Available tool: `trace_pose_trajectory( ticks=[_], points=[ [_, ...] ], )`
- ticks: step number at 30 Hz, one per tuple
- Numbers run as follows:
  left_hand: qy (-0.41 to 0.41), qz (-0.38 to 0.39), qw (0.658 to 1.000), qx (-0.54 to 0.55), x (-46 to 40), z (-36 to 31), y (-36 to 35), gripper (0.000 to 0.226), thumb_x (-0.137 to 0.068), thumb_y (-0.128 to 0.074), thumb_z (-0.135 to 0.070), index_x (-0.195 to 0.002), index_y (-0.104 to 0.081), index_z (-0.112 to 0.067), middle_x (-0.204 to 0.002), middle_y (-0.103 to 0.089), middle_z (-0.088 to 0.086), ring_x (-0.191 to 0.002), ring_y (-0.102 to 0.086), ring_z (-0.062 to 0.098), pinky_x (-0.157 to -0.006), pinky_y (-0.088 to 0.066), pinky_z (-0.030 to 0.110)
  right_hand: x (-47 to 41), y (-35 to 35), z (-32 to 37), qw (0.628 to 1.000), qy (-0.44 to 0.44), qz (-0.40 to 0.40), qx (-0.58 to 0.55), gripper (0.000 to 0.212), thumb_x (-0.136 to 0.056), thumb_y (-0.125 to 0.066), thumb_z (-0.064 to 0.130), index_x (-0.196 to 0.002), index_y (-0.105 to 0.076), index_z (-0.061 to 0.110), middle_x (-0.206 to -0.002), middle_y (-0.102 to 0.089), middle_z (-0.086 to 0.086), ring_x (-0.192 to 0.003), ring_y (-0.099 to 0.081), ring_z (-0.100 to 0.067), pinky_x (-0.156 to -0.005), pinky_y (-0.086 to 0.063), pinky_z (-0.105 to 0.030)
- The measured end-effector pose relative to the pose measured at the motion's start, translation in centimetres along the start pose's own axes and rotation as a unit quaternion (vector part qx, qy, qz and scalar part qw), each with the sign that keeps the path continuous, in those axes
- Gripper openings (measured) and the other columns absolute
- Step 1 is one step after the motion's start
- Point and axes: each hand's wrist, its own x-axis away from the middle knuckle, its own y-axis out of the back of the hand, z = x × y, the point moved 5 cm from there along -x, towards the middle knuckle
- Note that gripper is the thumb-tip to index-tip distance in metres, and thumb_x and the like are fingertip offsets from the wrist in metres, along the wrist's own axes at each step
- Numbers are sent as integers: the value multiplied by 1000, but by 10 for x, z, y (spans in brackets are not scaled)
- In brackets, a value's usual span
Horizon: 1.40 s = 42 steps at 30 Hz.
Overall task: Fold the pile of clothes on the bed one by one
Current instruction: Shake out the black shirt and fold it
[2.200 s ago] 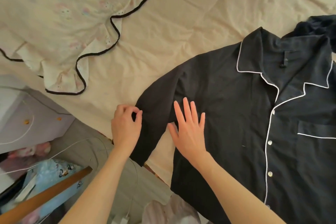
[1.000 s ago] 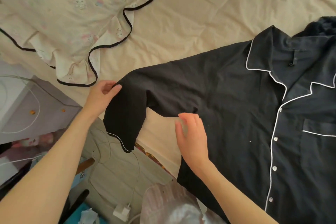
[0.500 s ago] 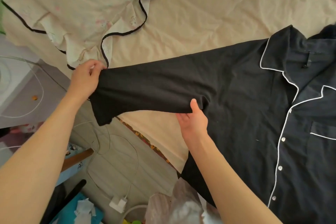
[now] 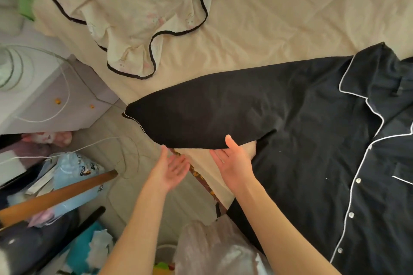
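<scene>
So there's a black pajama shirt (image 4: 312, 140) with white piping spread face up on the bed (image 4: 279, 29), buttons done up, collar open toward the top right, chest pocket near the right edge. Its one sleeve (image 4: 201, 118) sticks out to the left, stretched past the edge of the bed so the cuff end with the white trim hangs over the floor.

Both hands are palm up right under the lower edge of that sleeve. The right hand (image 4: 234, 163) has its thumb up against the front of the fabric near the armpit, with the fingers below or behind the edge, so it looks like a light pinch on the sleeve, though I can't see the fingertips well. The left hand (image 4: 172, 167) is open with relaxed fingers, just below the sleeve, and it's gripping nothing; whether the fingertips graze the cloth I can't tell.

Further up the bed there's a cream pillowcase-looking thing (image 4: 138, 13) with little cartoon prints and a wavy black trimmed ruffle. Off the bed on the left: a white cabinet (image 4: 51, 105) with a white cable (image 4: 64, 100) looped across it, a wooden stick (image 4: 58, 194) and a light blue printed bag (image 4: 76, 172).
</scene>
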Motion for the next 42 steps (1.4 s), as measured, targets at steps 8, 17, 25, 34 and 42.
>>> trace_pose_trajectory(
  ticks=[8,17,25,34,42],
  points=[
    [-41,97,970,217,10,-43,-40,49,-90,-58,-41,-128,-47,-11,-125,-53,19,-119,-48,41,-99,-40,56,28,36,26,922,186,-143,308,20,-96,-49,34,-90,-62,20,-84,-68,2,-80,-65,-13,-66,-51,-23],
    [-227,-57,959,160,77,-72,-18,33,-99,-37,-14,-129,-49,-6,-135,-51,15,-124,-49,28,-106,-40,39,61,49,63,779,253,-82,567,41,-98,-45,35,-137,-45,22,-137,-49,7,-120,-48,-8,-95,-37,-22],
    [-505,-23,861,-49,196,-32,-101,16,-95,-52,-18,-81,-57,-23,-83,-59,-5,-72,-57,1,-61,-49,14,122,95,90,889,227,-42,396,30,-99,-43,30,-124,-57,19,-117,-64,4,-110,-59,-12,-102,-46,-38],
    [-664,154,513,-522,248,226,-215,29,-96,-51,-20,-76,-58,0,-73,-60,8,-74,-56,25,-69,-44,37,184,274,140,956,281,-51,69,36,-98,-40,41,-118,-58,17,-110,-70,-1,-104,-66,-15,-85,-51,-34],
    [-395,203,464,-766,123,362,-149,35,-96,-47,-20,-130,-54,-19,-134,-53,-2,-122,-48,12,-106,-33,24,147,416,116,973,132,-180,59,51,-98,-44,41,-141,-38,14,-136,-51,-8,-120,-52,-23,-94,-47,-40]
  ],
)
